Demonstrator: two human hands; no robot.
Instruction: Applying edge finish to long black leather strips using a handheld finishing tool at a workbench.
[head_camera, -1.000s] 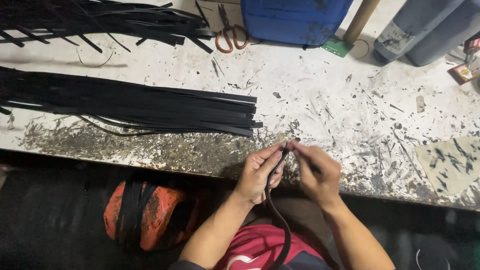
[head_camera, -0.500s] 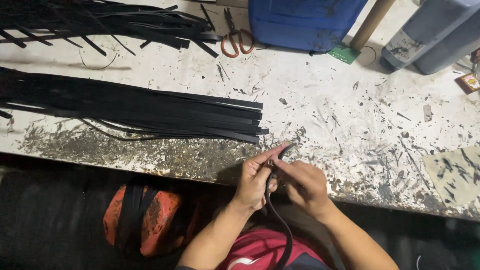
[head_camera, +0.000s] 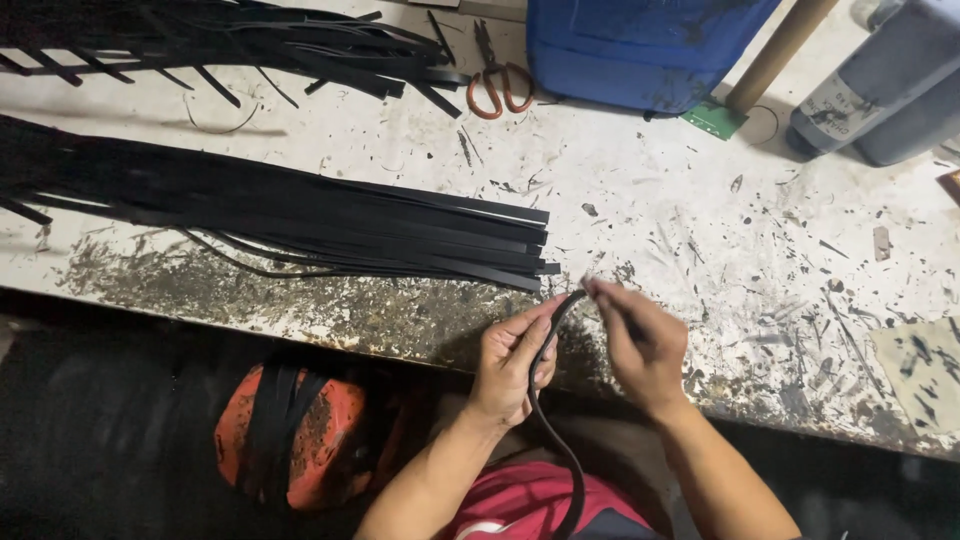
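My left hand (head_camera: 512, 362) and my right hand (head_camera: 637, 343) are together at the near edge of a stained white workbench (head_camera: 700, 230). Both pinch one thin black strip (head_camera: 548, 400). The strip's top end sits between my right thumb and fingers, and its length curves down through my left palm toward my lap. A flat bundle of several long black strips (head_camera: 300, 215) lies on the bench just left of my hands, their cut ends close to my left fingers.
A looser heap of black strips (head_camera: 220, 45) lies at the back left. Orange-handled scissors (head_camera: 497, 80) rest beside a blue plastic container (head_camera: 640, 50). A cardboard tube (head_camera: 775, 55) and grey jugs (head_camera: 885, 85) stand back right. An orange object draped with strips (head_camera: 290, 430) sits below the bench.
My hands have shifted slightly apart. The right hand has drawn the strip's end upward while the left hand stays lower on it. The view has tilted a little.
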